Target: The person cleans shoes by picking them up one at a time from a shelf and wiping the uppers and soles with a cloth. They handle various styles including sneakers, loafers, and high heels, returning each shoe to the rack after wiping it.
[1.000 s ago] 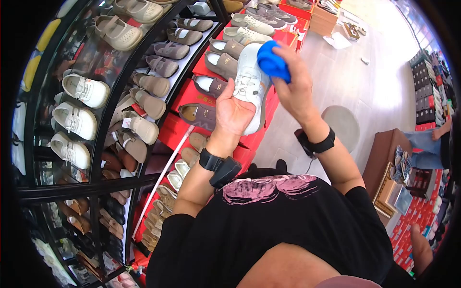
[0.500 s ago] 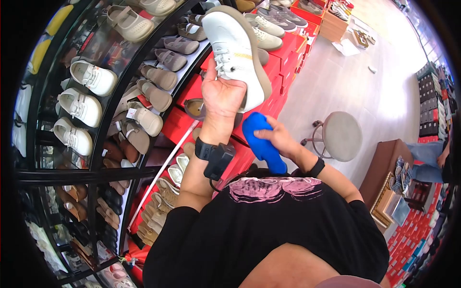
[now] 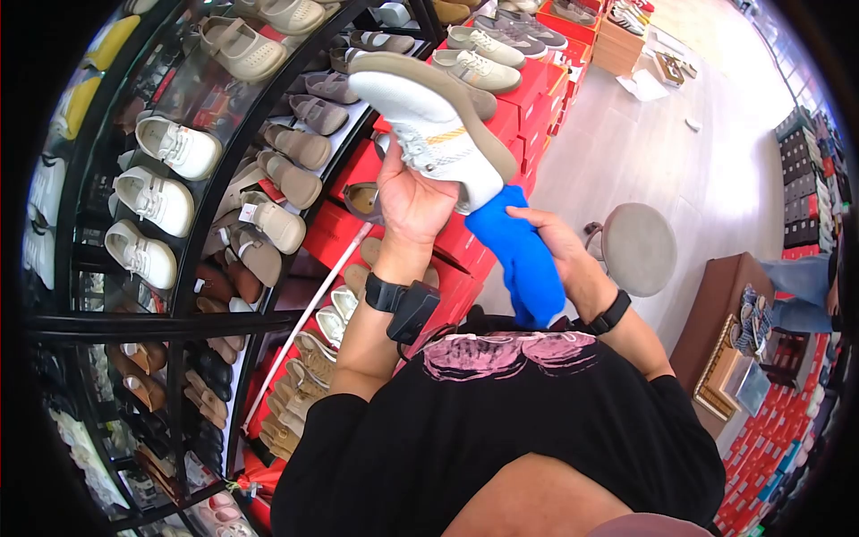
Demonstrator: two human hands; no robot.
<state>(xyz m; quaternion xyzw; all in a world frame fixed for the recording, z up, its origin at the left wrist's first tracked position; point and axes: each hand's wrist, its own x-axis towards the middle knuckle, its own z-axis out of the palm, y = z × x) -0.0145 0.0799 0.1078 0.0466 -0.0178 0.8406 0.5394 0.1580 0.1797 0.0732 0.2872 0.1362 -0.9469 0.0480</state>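
My left hand (image 3: 415, 199) grips a white lace-up sneaker (image 3: 438, 134) from underneath, on its laced side. The shoe is tilted, with its beige sole facing up and to the right and a yellow stripe along its side. A bright blue cloth (image 3: 519, 255) is in my right hand (image 3: 565, 255), fingers closed round it. The upper end of the cloth meets the heel end of the sneaker, and the rest hangs down toward my shirt. The shoe's opening is mostly hidden by my hand and the cloth.
Shoe racks (image 3: 170, 316) with several rows of shoes stand on the left. Red shoe boxes (image 3: 501, 121) with shoes on top are stacked ahead. A round stool (image 3: 639, 250) stands on the right, near a brown bench (image 3: 716, 313). A pinkish pole (image 3: 304, 331) leans by the rack.
The sneaker has tipped further and shifted slightly left. My right hand has brought the blue cloth up and right, from below the shoe to its heel end.
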